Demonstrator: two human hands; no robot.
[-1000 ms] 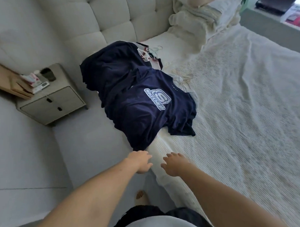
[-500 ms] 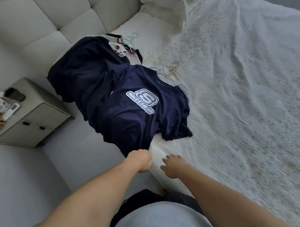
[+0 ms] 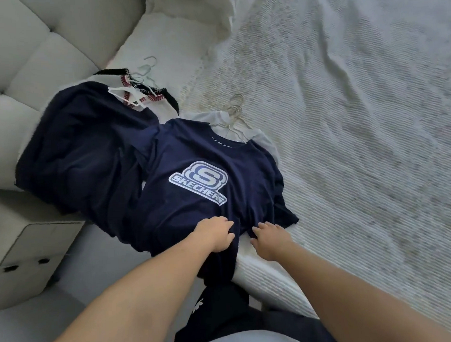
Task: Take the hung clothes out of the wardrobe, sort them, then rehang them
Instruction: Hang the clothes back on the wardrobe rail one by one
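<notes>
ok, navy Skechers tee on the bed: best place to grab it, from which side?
Judgement: take the navy Skechers tee by its hem, from the near bed edge. The hem drapes loose over that edge, where the left hand and right hand already rest. The collar end lies on other garments and wire hangers, which could snag.

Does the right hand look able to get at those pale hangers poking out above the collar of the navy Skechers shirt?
Probably yes. The right hand rests at the navy shirt hem, and nothing stands between it and the hangers; only flat shirt and bedspread lie along the way. It would need a forward stretch.
</notes>
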